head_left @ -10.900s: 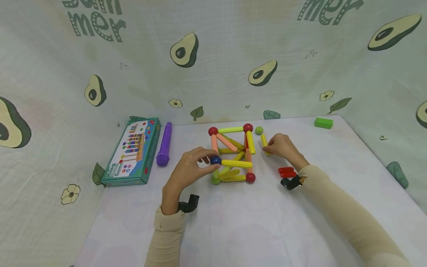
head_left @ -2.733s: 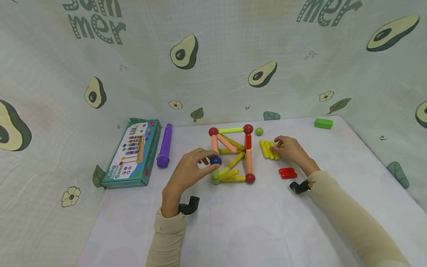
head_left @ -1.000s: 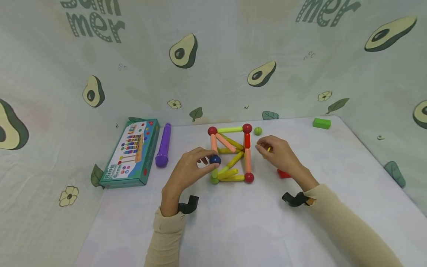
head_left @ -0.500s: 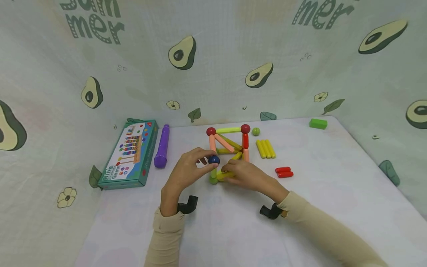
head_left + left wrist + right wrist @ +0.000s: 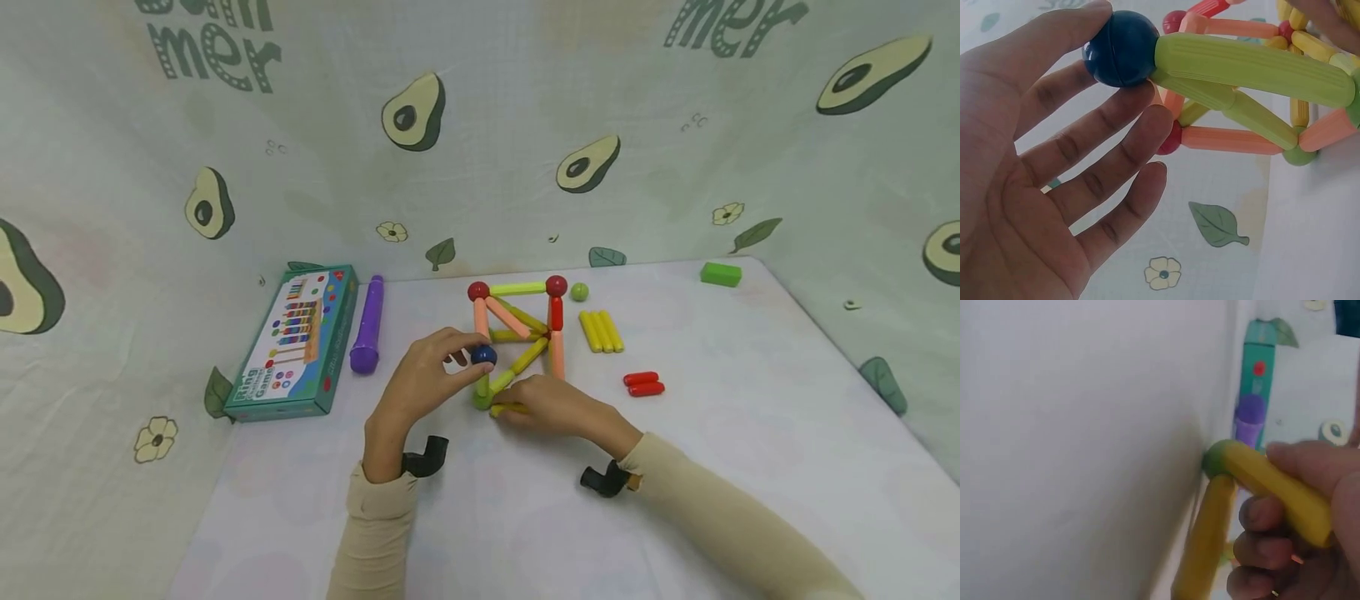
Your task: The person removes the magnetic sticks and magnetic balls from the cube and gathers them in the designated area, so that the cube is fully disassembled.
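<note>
A cube-like frame of magnetic rods and balls (image 5: 517, 289) stands mid-table, with red balls on top and a green ball (image 5: 483, 400) at its lower front left corner. My left hand (image 5: 431, 371) pinches the blue ball (image 5: 1124, 49) between thumb and fingertips. A yellow-green rod (image 5: 1254, 67) extends from that ball in the left wrist view. Low at the front, my right hand (image 5: 551, 406) grips a yellow magnetic rod (image 5: 1272, 487), whose end meets the green ball. Another yellow rod (image 5: 1204, 540) meets the same ball. The right hand hides the frame's lower front right corner.
Several yellow rods (image 5: 601, 332) lie side by side right of the frame, near two red rods (image 5: 643, 383). A loose green ball (image 5: 579, 292) and a green block (image 5: 721, 274) sit farther back. A purple microphone-shaped toy (image 5: 367, 325) and a game box (image 5: 296, 342) lie left.
Yellow rods left the frame's front and now lie in a row at right. The right hand has come from that row to the lower front rods. The left hand keeps the blue ball.
</note>
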Demonstrator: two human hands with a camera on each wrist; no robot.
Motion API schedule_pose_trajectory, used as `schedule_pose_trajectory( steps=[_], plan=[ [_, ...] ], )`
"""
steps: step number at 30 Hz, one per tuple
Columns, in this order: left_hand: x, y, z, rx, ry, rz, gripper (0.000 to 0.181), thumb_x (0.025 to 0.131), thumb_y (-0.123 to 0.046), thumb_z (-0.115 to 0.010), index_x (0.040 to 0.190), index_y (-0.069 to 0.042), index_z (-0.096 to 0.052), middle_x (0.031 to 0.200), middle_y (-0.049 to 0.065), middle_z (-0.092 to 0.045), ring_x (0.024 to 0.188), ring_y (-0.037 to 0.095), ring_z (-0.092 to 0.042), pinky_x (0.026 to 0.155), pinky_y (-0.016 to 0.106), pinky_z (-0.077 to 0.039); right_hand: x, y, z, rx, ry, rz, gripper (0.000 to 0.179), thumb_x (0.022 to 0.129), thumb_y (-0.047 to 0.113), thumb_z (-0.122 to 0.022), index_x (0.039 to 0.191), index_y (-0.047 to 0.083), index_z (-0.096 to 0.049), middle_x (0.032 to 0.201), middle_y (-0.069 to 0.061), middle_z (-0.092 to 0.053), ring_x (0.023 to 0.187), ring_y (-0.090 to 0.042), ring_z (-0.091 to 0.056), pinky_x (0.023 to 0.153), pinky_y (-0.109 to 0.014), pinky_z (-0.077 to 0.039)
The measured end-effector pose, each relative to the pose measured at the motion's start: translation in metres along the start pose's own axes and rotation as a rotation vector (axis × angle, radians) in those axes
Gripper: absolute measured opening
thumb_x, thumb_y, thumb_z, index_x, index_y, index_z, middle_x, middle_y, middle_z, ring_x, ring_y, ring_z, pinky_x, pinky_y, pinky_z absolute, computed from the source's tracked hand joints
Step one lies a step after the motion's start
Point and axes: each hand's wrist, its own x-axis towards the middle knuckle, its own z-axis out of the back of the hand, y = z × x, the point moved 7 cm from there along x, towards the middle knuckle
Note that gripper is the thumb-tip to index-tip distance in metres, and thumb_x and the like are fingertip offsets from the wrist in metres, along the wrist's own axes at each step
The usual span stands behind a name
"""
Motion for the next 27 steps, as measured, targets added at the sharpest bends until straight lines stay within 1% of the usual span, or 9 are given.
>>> schedule_pose_trajectory(
  steps=[4, 8, 11, 13, 15, 18, 20, 24, 27],
  plan=[
    [0.001, -0.001, 0.000, 0.001, 0.000, -0.004, 0.039, 0.091, -0.039, -0.075, 0.125, -0.021, -0.070, 0.108, -0.007, -0.066, 0.092, 0.016, -0.062, 0.073, 0.032, -0.051, -0.013, -0.002, 0.017, 0.099, -0.049, -0.038, 0.031, 0.099, 0.024, -0.066, 0.125, 0.010, -0.070, 0.116, 0.001, -0.071, 0.095, -0.007, -0.065, 0.089, -0.031, -0.054],
    [0.001, -0.001, 0.001, 0.004, 0.002, 0.010, 0.039, 0.090, -0.039, -0.075, 0.125, -0.022, -0.070, 0.109, -0.007, -0.066, 0.094, 0.020, -0.063, 0.074, 0.032, -0.051, -0.030, -0.010, 0.032, 0.166, -0.027, -0.050, 0.028, 0.098, 0.020, -0.067, 0.123, 0.008, -0.071, 0.112, 0.002, -0.071, 0.088, -0.007, -0.062, 0.084, -0.029, -0.055],
    [0.001, -0.001, 0.001, 0.004, 0.009, 0.014, 0.039, 0.091, -0.038, -0.075, 0.125, -0.021, -0.070, 0.110, -0.006, -0.066, 0.095, 0.022, -0.064, 0.075, 0.033, -0.051, -0.045, -0.021, 0.041, 0.200, -0.039, -0.072, 0.025, 0.096, 0.016, -0.069, 0.120, 0.010, -0.072, 0.109, 0.004, -0.070, 0.088, -0.009, -0.060, 0.081, -0.029, -0.054],
    [0.002, -0.001, 0.000, 0.002, 0.015, 0.014, 0.039, 0.091, -0.038, -0.075, 0.126, -0.021, -0.070, 0.110, -0.006, -0.066, 0.095, 0.023, -0.064, 0.075, 0.033, -0.052, -0.055, -0.029, 0.048, 0.210, -0.080, -0.092, 0.024, 0.094, 0.015, -0.071, 0.117, 0.011, -0.073, 0.109, 0.005, -0.070, 0.090, -0.011, -0.060, 0.082, -0.031, -0.054],
    [0.001, -0.001, 0.000, 0.001, 0.018, 0.016, 0.039, 0.091, -0.038, -0.075, 0.126, -0.021, -0.070, 0.110, -0.006, -0.066, 0.095, 0.022, -0.063, 0.075, 0.033, -0.052, -0.063, -0.040, 0.056, 0.216, -0.142, -0.125, 0.022, 0.093, 0.015, -0.073, 0.115, 0.012, -0.074, 0.107, 0.005, -0.069, 0.091, -0.014, -0.058, 0.080, -0.033, -0.052],
    [0.000, 0.000, 0.000, 0.009, 0.016, 0.029, 0.039, 0.091, -0.039, -0.075, 0.126, -0.022, -0.069, 0.110, -0.007, -0.066, 0.095, 0.019, -0.062, 0.075, 0.032, -0.051, -0.074, -0.059, 0.068, 0.205, -0.234, -0.211, 0.023, 0.091, 0.017, -0.075, 0.114, 0.012, -0.075, 0.102, 0.004, -0.068, 0.088, -0.017, -0.056, 0.074, -0.033, -0.049],
    [-0.001, 0.000, 0.001, 0.014, 0.013, 0.037, 0.040, 0.091, -0.039, -0.075, 0.126, -0.023, -0.069, 0.111, -0.007, -0.066, 0.094, 0.017, -0.061, 0.075, 0.032, -0.051, -0.081, -0.073, 0.075, 0.202, -0.278, -0.298, 0.027, 0.091, 0.020, -0.076, 0.116, 0.009, -0.074, 0.099, 0.001, -0.068, 0.086, -0.019, -0.054, 0.072, -0.033, -0.048],
    [-0.002, 0.000, 0.000, 0.015, 0.014, 0.041, 0.040, 0.091, -0.038, -0.075, 0.127, -0.023, -0.069, 0.112, -0.007, -0.066, 0.094, 0.016, -0.061, 0.075, 0.032, -0.051, -0.095, -0.101, 0.086, 0.212, -0.341, -0.474, 0.037, 0.093, 0.024, -0.074, 0.122, 0.001, -0.069, 0.103, -0.010, -0.070, 0.091, -0.027, -0.060, 0.077, -0.036, -0.055],
    [-0.001, 0.001, -0.001, 0.016, 0.018, 0.042, 0.040, 0.091, -0.038, -0.075, 0.127, -0.023, -0.069, 0.112, -0.007, -0.065, 0.095, 0.016, -0.061, 0.075, 0.032, -0.051, -0.103, -0.119, 0.093, 0.215, -0.384, -0.564, 0.041, 0.095, 0.024, -0.071, 0.126, -0.001, -0.065, 0.111, -0.017, -0.070, 0.099, -0.032, -0.063, 0.082, -0.042, -0.058]
  ],
)
